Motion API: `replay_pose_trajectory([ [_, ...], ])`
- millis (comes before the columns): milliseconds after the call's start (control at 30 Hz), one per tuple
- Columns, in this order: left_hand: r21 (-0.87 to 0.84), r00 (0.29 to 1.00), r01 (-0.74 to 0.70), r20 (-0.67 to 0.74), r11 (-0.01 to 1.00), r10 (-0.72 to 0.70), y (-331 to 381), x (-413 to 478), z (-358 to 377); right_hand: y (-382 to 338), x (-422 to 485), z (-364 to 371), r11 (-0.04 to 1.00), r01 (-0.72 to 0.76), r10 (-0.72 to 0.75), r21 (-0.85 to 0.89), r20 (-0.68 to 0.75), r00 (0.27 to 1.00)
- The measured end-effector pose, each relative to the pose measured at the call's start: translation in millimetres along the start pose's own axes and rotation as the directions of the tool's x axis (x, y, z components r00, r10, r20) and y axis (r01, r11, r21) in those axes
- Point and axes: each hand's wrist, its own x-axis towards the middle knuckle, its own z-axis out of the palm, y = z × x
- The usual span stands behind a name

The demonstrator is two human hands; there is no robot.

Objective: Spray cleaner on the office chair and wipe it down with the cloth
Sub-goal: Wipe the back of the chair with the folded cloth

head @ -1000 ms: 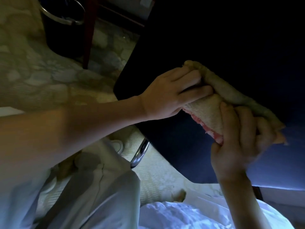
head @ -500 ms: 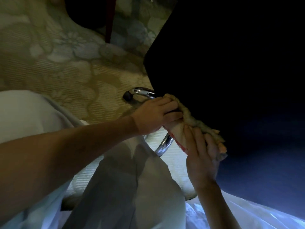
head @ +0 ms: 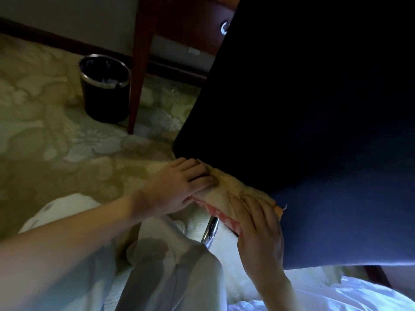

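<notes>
Cloth, tan on top with a pink-checked underside, bunched long and narrow against the lower left edge of the dark blue office chair, touching its fabric. Left hand on the left end, fingers straight and close together, laid flat over it; thumb low by the pink edge, under the fabric or not, cannot tell. Right hand on the right end, fingers straight and slightly spread, pressing it to the chair. Just beneath the hands, a chrome chair leg. Pale trousers below, at the near edge. Farther off on the floral carpet, a black waste bin with a chrome rim, beside a reddish wooden desk leg. Round metal drawer knob up top, by the chair's edge.
</notes>
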Motion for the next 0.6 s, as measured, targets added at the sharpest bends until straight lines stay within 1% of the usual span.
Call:
replay_pose_trajectory([
  [200, 0.133, 0.994, -0.095, -0.045, 0.986, 0.102, 35, 37, -88, -6, 22, -88, 0.999, -0.034, 0.031, -0.019, -0.16, 0.987],
  [267, 0.148, 0.991, -0.1, -0.071, 0.984, 0.112, 45, 48, -109, -6, 29, -109, 0.998, -0.054, 0.049, -0.022, -0.19, 0.98],
  [467, 0.201, 0.965, -0.188, -0.144, 0.961, 0.219, 85, 89, -168, -2, 46, -188, 0.994, -0.104, 0.087, -0.023, -0.379, 0.921],
  [600, 0.178, 0.96, -0.229, -0.121, 0.957, 0.253, 105, 117, -204, 4, 52, -226, 0.992, -0.117, 0.086, -0.042, -0.448, 0.89],
])
